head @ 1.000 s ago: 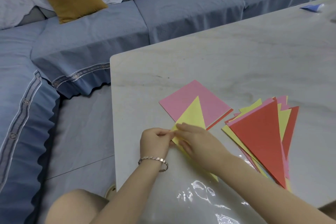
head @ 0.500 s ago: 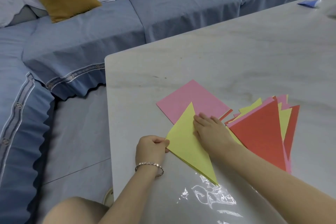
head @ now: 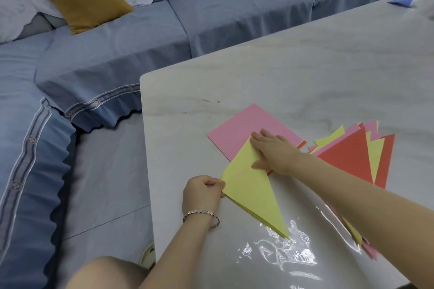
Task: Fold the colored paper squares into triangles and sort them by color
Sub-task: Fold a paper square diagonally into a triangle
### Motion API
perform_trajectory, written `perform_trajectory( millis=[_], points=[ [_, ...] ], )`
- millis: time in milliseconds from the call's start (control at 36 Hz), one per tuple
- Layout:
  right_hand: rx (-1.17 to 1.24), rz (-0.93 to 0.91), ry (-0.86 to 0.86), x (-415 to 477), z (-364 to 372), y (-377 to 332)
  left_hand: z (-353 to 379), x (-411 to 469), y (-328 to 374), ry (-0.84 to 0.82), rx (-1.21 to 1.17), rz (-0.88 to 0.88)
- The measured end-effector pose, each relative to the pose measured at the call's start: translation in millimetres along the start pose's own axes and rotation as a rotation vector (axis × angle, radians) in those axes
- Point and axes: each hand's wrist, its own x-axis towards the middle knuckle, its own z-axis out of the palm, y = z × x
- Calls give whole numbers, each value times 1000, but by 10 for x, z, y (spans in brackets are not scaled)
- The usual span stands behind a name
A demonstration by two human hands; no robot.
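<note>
creasing on a marble table [head: 305, 65], sofa [head: 234, 14] at 12 o'clock
yellow triangle [head: 251, 190] pinched by left hand [head: 202, 192], pressed under flat right hand [head: 274, 152]

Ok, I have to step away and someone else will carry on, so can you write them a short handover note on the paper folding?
Left hand: pinches the near left corner of the yellow triangle.
Right hand: fingers flat, pressing the triangle's far edge, partly over the pink square.
Things: pink square lies unfolded on the table, a red sheet peeking out beneath it; pile of folded triangles to its right, red on top.
Done: yellow sheet folded; several triangles piled.
Left: fold the pink and red sheets, then sort the pile, which mixes red, yellow and pink.
</note>
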Motion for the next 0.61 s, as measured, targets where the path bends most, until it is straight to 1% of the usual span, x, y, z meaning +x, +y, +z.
perform_trajectory(
  millis=[167,333,417,528,583,611],
  points=[
    [-48,-69,-75,-479,187,-6,8,-8,-4,11,2,14],
    [-83,-95,-98,-817,296,-54,18,-22,-12,20,1,21],
    [-51,-108,-100,-909,344,-87,19,-39,-10,26,-17,15],
    [94,-104,-152,-1016,362,-155,-12,-18,10,-2,-98,-36],
    [277,-77,-123,-1056,318,-200,-31,-20,32,-29,-195,-66],
    [412,-61,-75,-1064,289,-214,-35,-34,52,-41,-229,-66]
  ],
)
